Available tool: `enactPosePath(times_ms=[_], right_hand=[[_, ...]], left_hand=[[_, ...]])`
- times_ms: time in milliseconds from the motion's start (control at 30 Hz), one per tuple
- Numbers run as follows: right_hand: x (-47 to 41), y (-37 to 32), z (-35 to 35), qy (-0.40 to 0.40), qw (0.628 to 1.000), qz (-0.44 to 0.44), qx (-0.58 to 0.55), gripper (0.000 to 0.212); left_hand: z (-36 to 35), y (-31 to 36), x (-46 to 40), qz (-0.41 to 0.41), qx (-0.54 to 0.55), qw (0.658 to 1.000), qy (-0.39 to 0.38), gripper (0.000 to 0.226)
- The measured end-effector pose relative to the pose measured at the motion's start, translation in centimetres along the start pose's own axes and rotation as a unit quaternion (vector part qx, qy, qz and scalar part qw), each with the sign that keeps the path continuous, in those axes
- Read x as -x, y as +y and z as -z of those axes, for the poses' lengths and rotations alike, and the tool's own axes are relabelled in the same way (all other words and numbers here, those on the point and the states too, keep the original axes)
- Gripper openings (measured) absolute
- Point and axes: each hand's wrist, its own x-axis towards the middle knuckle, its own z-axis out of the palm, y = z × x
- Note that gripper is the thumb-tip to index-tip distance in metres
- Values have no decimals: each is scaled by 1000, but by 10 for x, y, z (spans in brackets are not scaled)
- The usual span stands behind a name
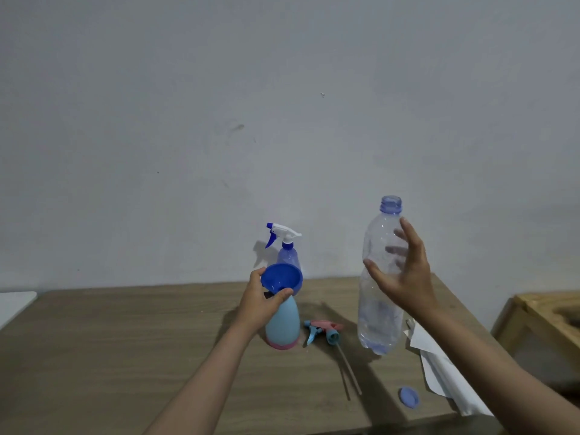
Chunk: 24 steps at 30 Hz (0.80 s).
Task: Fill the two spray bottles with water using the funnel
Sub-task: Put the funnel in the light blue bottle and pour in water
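Note:
A light blue spray bottle (282, 324) with a pink base stands uncapped on the wooden table (125, 340). A blue funnel (279, 277) sits in its neck, and my left hand (260, 302) grips the funnel where it meets the neck. Its pink and blue trigger head (323, 331) lies on the table just to the right, with the dip tube pointing toward me. Behind stands a purple spray bottle (288, 254) with its white and blue trigger on. My right hand (405, 277) holds a large clear water bottle (379, 324) upright, uncapped and nearly empty.
A blue bottle cap (409, 397) lies near the table's front right. White paper (439, 365) lies under my right forearm. A wooden crate (549, 315) stands off the table's right edge. A white surface (15, 306) shows at far left. A grey wall is close behind.

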Motion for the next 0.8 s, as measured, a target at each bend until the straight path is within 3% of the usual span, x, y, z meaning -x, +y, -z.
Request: enactPosePath(times_ms=[367,433,567,700,800], right_hand=[[35,23,-3,33,995,-71,62,113],[36,16,-4,68,989,-39,125,112],[33,-4,-17,106,965,150,189,93],[23,-43,-48,-36,974,206,89,75],[12,-66,-79,-212,969,114,58,75]], left_hand=[[-1,1,-1,16,15,1000,11,77],[-1,1,-1,18,17,1000,16,81],[-2,1,0,24,23,999,23,95],[-5,-5,4,30,44,998,28,106],[-10,-12,9,57,32,997,46,107]])
